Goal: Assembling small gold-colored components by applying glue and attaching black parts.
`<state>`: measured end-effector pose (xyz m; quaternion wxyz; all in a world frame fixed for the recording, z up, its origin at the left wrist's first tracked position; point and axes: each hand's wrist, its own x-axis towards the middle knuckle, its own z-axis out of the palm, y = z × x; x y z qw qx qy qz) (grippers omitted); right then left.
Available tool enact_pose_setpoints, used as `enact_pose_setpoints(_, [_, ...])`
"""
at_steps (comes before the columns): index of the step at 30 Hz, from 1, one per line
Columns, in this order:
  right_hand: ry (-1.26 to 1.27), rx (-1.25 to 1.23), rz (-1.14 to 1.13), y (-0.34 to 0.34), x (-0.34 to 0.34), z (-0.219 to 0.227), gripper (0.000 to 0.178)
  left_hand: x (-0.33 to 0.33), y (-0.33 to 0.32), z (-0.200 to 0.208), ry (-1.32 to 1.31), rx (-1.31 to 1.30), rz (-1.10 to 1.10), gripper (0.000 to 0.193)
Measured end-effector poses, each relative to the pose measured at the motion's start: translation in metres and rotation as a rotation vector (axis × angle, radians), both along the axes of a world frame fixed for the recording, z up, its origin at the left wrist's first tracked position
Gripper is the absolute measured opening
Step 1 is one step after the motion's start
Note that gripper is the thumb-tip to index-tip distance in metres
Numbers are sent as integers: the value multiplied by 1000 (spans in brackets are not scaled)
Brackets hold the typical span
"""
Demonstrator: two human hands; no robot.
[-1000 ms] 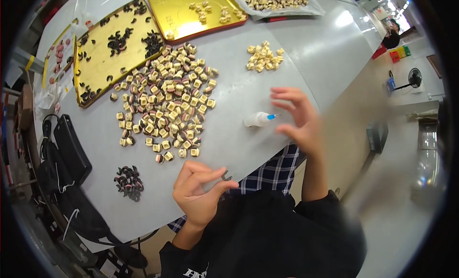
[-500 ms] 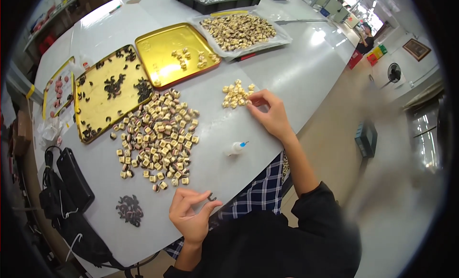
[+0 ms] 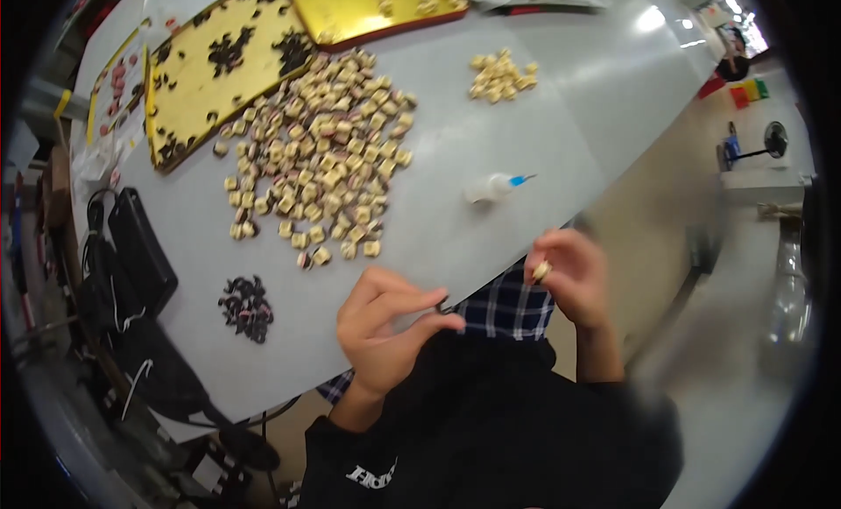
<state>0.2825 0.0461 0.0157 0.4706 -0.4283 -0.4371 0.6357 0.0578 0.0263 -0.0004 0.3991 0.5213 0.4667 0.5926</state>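
My right hand [image 3: 571,277] is at the table's near edge, its fingers closed on one small cream-coloured piece [image 3: 542,270]. Close by, my left hand [image 3: 383,321] pinches a tiny dark piece [image 3: 441,307] between thumb and forefinger. A small white glue bottle with a blue tip [image 3: 495,187] lies on the grey table [image 3: 526,115] just beyond my hands. Farther out spreads a big pile of cream pieces [image 3: 320,163], and a smaller pile of them [image 3: 501,74] sits far right.
A heap of dark small pieces [image 3: 246,307] lies near the left edge. Gold trays [image 3: 219,71] with dark pieces stand at the far left, another gold tray [image 3: 368,10] behind. Black bags [image 3: 131,255] hang off the table's left side.
My right hand has come back from the small far pile to the near edge, now with a cream piece in it. The view has tipped down toward my hands.
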Motion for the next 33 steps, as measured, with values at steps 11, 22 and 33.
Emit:
enact_pose_setpoints(11, [199, -142, 295, -3, -41, -5, 20, -1, -7, -6, 22, 67, -100, 34])
enact_pose_setpoints(22, [373, -335, 383, 1, -49, -12, 15, -3, -4, -8, 48, 106, -119, 36])
enact_pose_setpoints(33, [398, -460, 405, 7, -47, -5, 38, -2, -5, -6, 272, 175, -71, 42])
